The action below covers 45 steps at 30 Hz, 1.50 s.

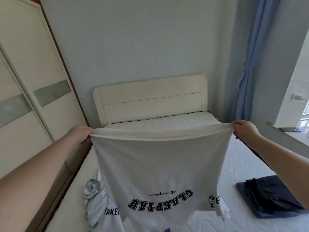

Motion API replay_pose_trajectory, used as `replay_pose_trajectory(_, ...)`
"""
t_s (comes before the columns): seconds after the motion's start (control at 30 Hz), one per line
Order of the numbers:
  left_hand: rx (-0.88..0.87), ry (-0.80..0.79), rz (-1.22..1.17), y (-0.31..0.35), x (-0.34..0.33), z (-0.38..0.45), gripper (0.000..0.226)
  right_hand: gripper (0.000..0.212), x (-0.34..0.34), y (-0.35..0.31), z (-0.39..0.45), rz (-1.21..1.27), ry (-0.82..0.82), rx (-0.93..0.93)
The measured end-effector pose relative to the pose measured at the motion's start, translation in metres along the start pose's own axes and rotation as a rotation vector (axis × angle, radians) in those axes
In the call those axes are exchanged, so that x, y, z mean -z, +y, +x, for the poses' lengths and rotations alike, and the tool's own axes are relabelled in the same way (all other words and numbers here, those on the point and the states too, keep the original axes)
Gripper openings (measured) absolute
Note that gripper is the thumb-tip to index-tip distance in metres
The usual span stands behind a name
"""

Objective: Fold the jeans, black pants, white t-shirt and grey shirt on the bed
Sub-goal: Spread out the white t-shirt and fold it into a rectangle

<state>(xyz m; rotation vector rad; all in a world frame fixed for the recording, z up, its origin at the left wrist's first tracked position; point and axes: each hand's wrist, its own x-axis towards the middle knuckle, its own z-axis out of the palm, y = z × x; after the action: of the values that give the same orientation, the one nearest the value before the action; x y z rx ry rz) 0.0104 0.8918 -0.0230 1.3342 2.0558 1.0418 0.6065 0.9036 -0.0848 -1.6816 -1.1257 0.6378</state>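
Note:
I hold the white t-shirt point(160, 164) up over the bed by its hem, upside down, with black lettering hanging near the bottom. My left hand point(82, 133) grips the hem's left corner and my right hand point(243, 129) grips its right corner, stretching the cloth taut between them. The shirt's lower part and sleeves trail onto the mattress point(167, 123). At the right of the bed lie folded black pants point(267, 193) stacked on folded jeans point(247, 195). A crumpled pale printed cloth point(92, 185) lies at the left, partly hidden by the t-shirt.
A white headboard point(150, 97) stands against the far wall. A wardrobe with sliding doors point(25, 91) runs close along the bed's left side. A blue curtain point(250, 64) and a windowsill with a phone point(290, 129) are at the right.

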Motion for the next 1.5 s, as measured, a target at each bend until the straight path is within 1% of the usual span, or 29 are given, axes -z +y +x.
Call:
replay_pose_trajectory(0.13, 0.004, 0.001, 0.009, 0.025, -0.006, 0.018, 0.02, 0.023, -0.003, -0.017, 0.031, -0.003, -0.056, -0.035)
replay_pose_trajectory(0.2, 0.041, -0.014, -0.078, 0.03, -0.018, 0.026, 0.017, 0.021, -0.01, -0.02, 0.047, 0.064, -0.041, -0.09)
replay_pose_trajectory(0.27, 0.093, -0.027, -0.193, 0.032, -0.035, 0.035, 0.014, 0.02, -0.016, -0.02, 0.06, 0.149, -0.049, -0.185)
replay_pose_trajectory(0.3, 0.113, -0.024, -0.245, 0.033, -0.044, 0.04, 0.015, 0.02, -0.018, -0.019, 0.066, 0.171, -0.061, -0.225)
replay_pose_trajectory(0.37, 0.121, -0.009, -0.317, 0.033, -0.058, 0.05, 0.021, 0.018, -0.024, -0.015, 0.078, 0.198, -0.097, -0.241)
replay_pose_trajectory(0.47, 0.102, -0.002, -0.375, 0.042, -0.076, 0.071, 0.028, 0.015, -0.03, -0.011, 0.101, 0.272, -0.075, -0.274)
replay_pose_trajectory(0.53, 0.077, -0.002, -0.408, 0.049, -0.082, 0.087, 0.029, 0.025, -0.034, -0.012, 0.117, 0.329, -0.039, -0.319)
replay_pose_trajectory(0.6, 0.046, 0.007, -0.433, 0.055, -0.085, 0.099, 0.03, 0.023, -0.036, -0.014, 0.13, 0.382, -0.036, -0.298)
replay_pose_trajectory(0.7, -0.004, 0.005, -0.48, 0.06, -0.086, 0.11, 0.028, 0.013, -0.038, -0.015, 0.145, 0.415, -0.036, -0.213)
replay_pose_trajectory(0.77, -0.02, 0.005, -0.518, 0.061, -0.085, 0.111, 0.02, 0.018, -0.037, -0.015, 0.149, 0.462, -0.041, -0.191)
replay_pose_trajectory(0.87, -0.026, 0.05, -0.529, 0.051, -0.085, 0.109, 0.023, 0.029, -0.034, -0.006, 0.145, 0.598, -0.051, -0.223)
replay_pose_trajectory(0.97, 0.01, 0.094, -0.541, 0.021, -0.093, 0.093, 0.017, 0.03, -0.033, 0.021, 0.127, 0.624, -0.073, -0.255)
replay_pose_trajectory(1.1, 0.125, 0.102, -0.563, -0.059, -0.136, 0.043, 0.014, 0.017, -0.053, 0.092, 0.069, 0.564, -0.07, -0.365)
replay_pose_trajectory(1.23, 0.332, 0.076, -0.466, -0.168, -0.191, -0.034, 0.006, 0.02, -0.073, 0.192, -0.01, 0.456, -0.043, -0.494)
replay_pose_trajectory(1.3, 0.404, 0.055, -0.42, -0.212, -0.207, -0.069, 0.004, 0.02, -0.077, 0.233, -0.046, 0.388, -0.038, -0.546)
replay_pose_trajectory(1.4, 0.507, 0.054, -0.315, -0.259, -0.215, -0.118, 0.012, 0.024, -0.074, 0.28, -0.094, 0.291, -0.05, -0.642)
replay_pose_trajectory(1.5, 0.541, 0.041, -0.206, -0.298, -0.216, -0.168, 0.014, 0.028, -0.067, 0.312, -0.136, 0.224, -0.068, -0.72)
